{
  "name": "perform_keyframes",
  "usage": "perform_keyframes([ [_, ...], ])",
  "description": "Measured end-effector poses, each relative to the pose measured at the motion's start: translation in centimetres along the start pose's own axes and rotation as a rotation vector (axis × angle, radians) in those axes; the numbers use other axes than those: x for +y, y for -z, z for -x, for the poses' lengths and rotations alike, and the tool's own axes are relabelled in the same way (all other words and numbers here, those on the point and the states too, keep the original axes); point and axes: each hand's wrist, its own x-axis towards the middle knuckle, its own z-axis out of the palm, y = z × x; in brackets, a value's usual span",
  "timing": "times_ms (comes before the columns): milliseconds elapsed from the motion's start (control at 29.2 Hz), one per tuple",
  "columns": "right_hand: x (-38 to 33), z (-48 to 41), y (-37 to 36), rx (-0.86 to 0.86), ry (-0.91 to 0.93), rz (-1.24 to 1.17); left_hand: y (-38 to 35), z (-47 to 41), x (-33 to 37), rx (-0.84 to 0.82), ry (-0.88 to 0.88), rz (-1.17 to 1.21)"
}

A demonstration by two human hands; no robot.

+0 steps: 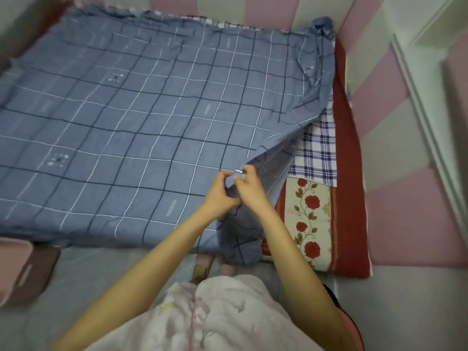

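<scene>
Head view: cover edge (232, 180) mostly hidden.

Blue checked cover (141, 127) — spread flat, corner lifted.

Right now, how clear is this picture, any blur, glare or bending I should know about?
Head view: the left hand and right hand pinching the cover at mid-frame are fairly sharp; the cover smears toward its far left edge; the pink wall panels on the right are blurred and their lines bend, as with a wide lens; light is soft and even, with no glare.
</scene>
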Motion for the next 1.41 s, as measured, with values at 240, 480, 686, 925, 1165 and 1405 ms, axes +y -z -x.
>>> perform_keyframes([
  [240,-0.8,0.0,1.1,-0.172,0.242,0.036,0.5,-0.6,0.0,0.416,0.027,-0.076],
  [480,-1.8,-1.9,1.4,-0.123,0.319,-0.167,2.6,-0.4,0.7,0.456,-0.092,-0.126],
  [686,-2.7,-3.6,0.3,-0.043,0.512,0.126,5.3,0.2,2.3,0.284,-0.179,-0.057],
  [925,-6.4,-3.1,-4.0,-0.114,0.52,-0.185,11.9,0.8,-1.8,0.566,0.069,-0.3],
  [1165,-9.3,-2.9,-14.2,0.026,0.532,-0.132,22.7,4.1,-10.3,0.693,0.262,-0.162],
  [1405,-13.9,-3.7,-28.5,0.15,0.52,-0.026,37.4,9.0,-15.7,0.806,0.106,-0.136],
])
